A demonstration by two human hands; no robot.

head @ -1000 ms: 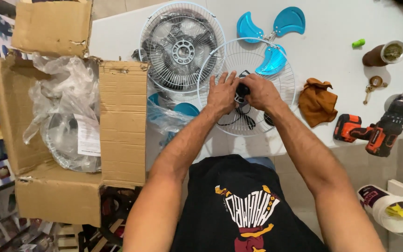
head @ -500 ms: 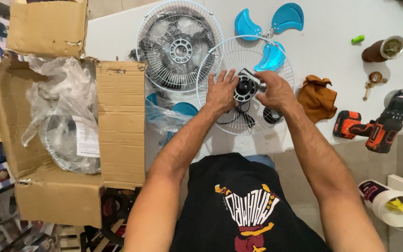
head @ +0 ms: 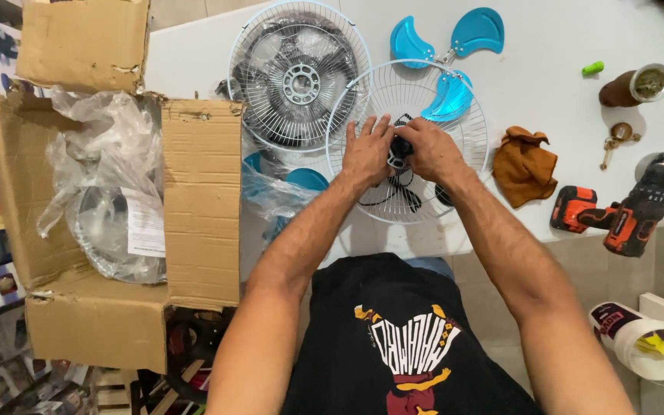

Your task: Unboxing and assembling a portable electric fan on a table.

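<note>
Both hands meet over the middle of a white wire grille [head: 432,192] that lies flat on the white table [head: 547,46]. Between them sits a small black motor part [head: 400,147], at the grille's hub. The left hand [head: 366,154] presses against its left side with fingers pointing up; the right hand [head: 432,150] curls over its right side. Both hands close on the part, though how firmly cannot be told. A black cord [head: 393,192] loops under the grille just below the hands.

A blue blade set [head: 447,46] lies at the grille's upper rim, one blade resting on the wires. A second grille [head: 299,73] lies just to the left, overlapping the first at the edge. Clear plastic wrap [head: 270,192] with blue shapes under it sits below that grille.

Further left stands an open brown cardboard box [head: 201,200], flaps spread, holding crumpled plastic bags [head: 109,154] and a white rectangular paper sheet [head: 146,224] with dark print.

To the right of the grille lie a brown cloth [head: 524,165], a set of keys [head: 618,138], a brown cup [head: 632,86] and a small green piece [head: 592,68]. An orange and black drill [head: 616,215] lies at the table's right edge. On the floor, lower right, stands a white bucket [head: 639,342] with a red and black label band.
</note>
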